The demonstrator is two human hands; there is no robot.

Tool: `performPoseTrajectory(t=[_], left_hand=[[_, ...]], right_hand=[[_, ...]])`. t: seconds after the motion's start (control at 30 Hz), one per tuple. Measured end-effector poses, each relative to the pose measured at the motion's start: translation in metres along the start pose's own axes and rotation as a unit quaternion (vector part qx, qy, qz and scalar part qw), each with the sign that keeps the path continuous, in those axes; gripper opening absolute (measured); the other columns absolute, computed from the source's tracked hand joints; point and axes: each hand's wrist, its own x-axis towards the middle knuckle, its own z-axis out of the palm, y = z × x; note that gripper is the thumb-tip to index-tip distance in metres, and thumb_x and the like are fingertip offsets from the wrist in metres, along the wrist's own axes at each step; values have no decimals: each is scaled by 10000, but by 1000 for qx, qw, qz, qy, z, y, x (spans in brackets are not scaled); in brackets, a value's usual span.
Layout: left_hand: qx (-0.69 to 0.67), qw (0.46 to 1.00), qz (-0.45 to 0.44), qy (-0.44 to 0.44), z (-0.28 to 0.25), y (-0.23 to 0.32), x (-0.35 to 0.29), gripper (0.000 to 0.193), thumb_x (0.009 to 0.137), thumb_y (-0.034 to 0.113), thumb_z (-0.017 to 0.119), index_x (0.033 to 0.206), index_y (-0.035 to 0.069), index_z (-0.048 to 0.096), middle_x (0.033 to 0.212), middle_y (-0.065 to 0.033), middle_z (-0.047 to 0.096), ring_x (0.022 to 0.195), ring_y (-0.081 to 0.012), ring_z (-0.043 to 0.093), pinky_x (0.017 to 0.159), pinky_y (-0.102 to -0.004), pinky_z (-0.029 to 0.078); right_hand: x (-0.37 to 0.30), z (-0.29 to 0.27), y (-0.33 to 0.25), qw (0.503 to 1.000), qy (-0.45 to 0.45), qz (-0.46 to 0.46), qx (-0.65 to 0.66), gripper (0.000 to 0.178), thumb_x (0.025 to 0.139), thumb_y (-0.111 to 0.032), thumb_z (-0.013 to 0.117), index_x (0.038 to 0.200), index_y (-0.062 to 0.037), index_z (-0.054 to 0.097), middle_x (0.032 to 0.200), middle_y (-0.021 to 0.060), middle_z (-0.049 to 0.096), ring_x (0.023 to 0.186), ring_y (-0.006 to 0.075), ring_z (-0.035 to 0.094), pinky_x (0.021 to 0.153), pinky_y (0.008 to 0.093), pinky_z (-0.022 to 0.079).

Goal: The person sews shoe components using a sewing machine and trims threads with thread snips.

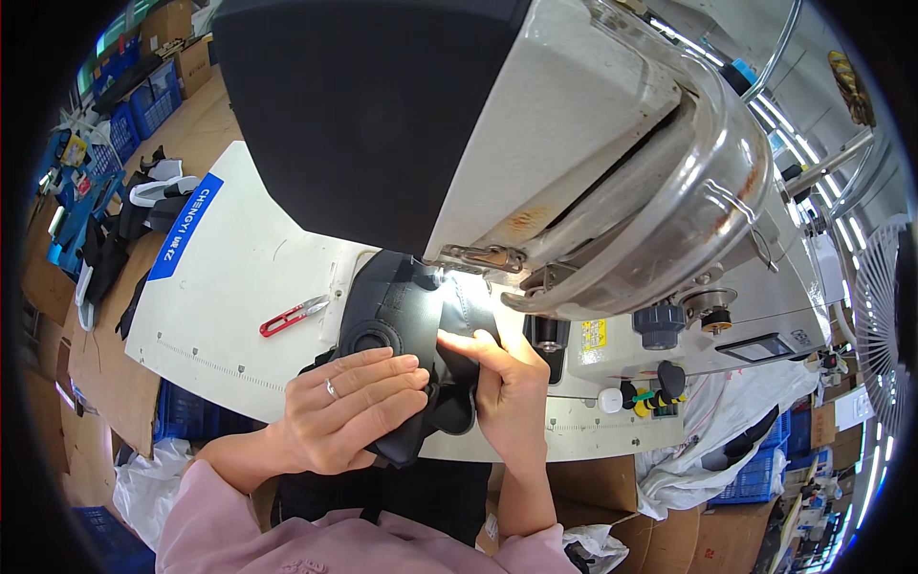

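A black leather-like shaped piece (409, 308) with a round raised ring lies on the white sewing machine table (249, 325), its far end under the lit needle area (449, 279). My left hand (356, 404), a ring on one finger, is laid across the near part of the piece with fingers together and the thumb hidden. On the other side my right hand (509, 383) grips the piece's right part, one digit stretched over it toward the light. Folded black material hangs between my hands. Red-handled thread snips (295, 316) rest left of the piece, touched by neither hand.
The big sewing machine head (564, 134) with its clear curved guard (708, 210) overhangs the work. Black and white parts (158, 196) lie on the brown surface at left. Blue crates (153, 105) stand behind them. A fan (878, 325) is at far right, white plastic sheeting (703, 421) below it.
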Motion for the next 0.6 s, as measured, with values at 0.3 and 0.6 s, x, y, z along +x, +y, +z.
performPoseTrajectory(t=[0.3, 0.6], left_hand=[[-7, 1000, -14, 8, 10, -16, 2, 313, 805, 131, 505, 1016, -13, 686, 1042, -147, 707, 1038, -288, 688, 930, -418, 551], [-143, 977, -124, -96, -2, -13, -6, 604, 612, -29, 598, 1213, 34, 627, 1239, -124, 640, 1262, -296, 556, 1117, -490, 373]], right_hand=[[0, 1, 33, 965, -42, 183, 184, 244, 906, 31, 545, 1079, -14, 711, 1005, 73, 710, 933, 129, 632, 886, 254, 467], [-21, 4, 40, 958, -77, 150, 234, 212, 944, 55, 503, 1069, 4, 667, 1014, 74, 673, 922, 107, 600, 846, 236, 455]])
